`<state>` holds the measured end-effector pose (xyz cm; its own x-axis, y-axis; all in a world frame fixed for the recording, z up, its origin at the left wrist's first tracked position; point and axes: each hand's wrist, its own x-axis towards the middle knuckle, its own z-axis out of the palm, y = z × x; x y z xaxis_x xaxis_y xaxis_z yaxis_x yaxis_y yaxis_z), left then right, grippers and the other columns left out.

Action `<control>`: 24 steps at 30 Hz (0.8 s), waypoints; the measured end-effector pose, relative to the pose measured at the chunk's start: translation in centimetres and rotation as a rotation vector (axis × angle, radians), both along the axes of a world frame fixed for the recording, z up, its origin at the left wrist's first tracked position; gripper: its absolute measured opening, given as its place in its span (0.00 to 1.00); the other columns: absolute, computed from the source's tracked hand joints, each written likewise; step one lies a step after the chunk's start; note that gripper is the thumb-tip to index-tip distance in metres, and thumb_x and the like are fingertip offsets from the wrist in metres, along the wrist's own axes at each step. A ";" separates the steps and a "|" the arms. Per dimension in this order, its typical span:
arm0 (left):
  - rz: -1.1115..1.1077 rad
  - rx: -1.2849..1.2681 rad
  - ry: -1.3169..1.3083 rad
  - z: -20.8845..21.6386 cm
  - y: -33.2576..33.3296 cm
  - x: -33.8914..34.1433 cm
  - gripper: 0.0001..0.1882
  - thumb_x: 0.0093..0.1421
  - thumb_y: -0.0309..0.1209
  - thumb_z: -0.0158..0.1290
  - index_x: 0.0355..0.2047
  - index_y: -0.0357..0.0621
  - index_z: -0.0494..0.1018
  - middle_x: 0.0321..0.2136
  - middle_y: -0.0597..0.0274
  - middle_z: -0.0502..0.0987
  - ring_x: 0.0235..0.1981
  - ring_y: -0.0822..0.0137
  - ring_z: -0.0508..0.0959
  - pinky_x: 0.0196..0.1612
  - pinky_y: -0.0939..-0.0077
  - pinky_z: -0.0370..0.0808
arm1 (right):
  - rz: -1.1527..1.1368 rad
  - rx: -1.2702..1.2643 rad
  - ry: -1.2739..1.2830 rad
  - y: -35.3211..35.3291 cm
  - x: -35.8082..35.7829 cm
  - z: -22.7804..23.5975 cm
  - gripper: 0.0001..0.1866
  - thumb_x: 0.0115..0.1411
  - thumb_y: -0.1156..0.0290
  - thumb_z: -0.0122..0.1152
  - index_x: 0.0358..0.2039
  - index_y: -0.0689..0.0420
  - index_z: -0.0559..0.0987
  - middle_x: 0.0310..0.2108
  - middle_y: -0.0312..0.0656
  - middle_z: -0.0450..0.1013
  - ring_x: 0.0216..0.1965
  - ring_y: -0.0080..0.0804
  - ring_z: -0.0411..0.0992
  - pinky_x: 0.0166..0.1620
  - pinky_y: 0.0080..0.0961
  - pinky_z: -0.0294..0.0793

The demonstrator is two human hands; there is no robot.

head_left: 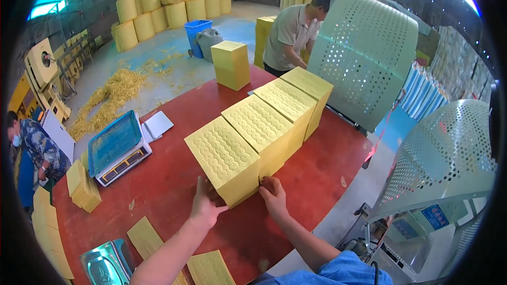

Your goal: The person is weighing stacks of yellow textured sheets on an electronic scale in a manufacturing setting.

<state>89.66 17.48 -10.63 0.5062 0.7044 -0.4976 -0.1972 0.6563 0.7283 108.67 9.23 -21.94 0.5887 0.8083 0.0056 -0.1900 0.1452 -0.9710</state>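
Four tall blocks of stacked yellow paper, their tops stamped with rows of round patterns, stand in a line on the red table (174, 195). At the nearest block of yellow paper (222, 150), my left hand (205, 206) rests by the lower left side, fingers stretched up and thumb apart; some fingertips are in shadow. On its right side, my right hand (273, 195) has its fingers curled and pinched at the rear lower edge, beside the second block of yellow paper (257, 121). What lies between those fingertips is mostly hidden.
A blue-topped scale (113, 145) and a small paper stack (83, 187) are at left; loose yellow sheets (211, 269) lie near me. Another block (231, 66) stands at the far edge. Perforated metal guards (364, 58) flank the right. One co-worker (290, 37) stands beyond, another at far left.
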 end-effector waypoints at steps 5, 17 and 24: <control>0.040 0.052 -0.005 1.1 -0.7 1.4 0.42 0.64 0.68 0.36 0.71 0.63 0.45 0.69 0.59 0.51 0.69 0.49 0.53 0.64 0.29 0.49 | -0.047 -0.031 -0.169 0.1 -0.3 0.1 0.20 0.59 0.80 0.63 0.50 0.62 0.69 0.43 0.40 0.71 0.46 0.28 0.73 0.51 0.25 0.76; -0.132 0.220 0.109 5.3 -6.6 -4.2 0.41 0.66 0.49 0.50 0.71 0.43 0.46 0.70 0.50 0.47 0.70 0.50 0.52 0.64 0.43 0.59 | -0.076 0.001 -0.103 -3.2 -2.2 3.2 0.18 0.60 0.82 0.58 0.51 0.63 0.71 0.43 0.40 0.72 0.47 0.27 0.72 0.50 0.24 0.74; -0.038 0.435 -0.047 11.0 -18.5 -20.7 0.21 0.68 0.32 0.45 0.56 0.30 0.67 0.53 0.44 0.73 0.55 0.52 0.74 0.58 0.54 0.71 | 0.345 0.229 0.015 -11.6 -17.0 15.6 0.14 0.61 0.84 0.54 0.48 0.61 0.72 0.43 0.37 0.74 0.46 0.21 0.71 0.50 0.20 0.70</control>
<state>68.92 -1.07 0.33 0.5503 0.8240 -0.1349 -0.2182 0.2979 0.9293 91.67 -2.32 -6.37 0.2844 0.9372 0.2019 -0.2790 0.2824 -0.9178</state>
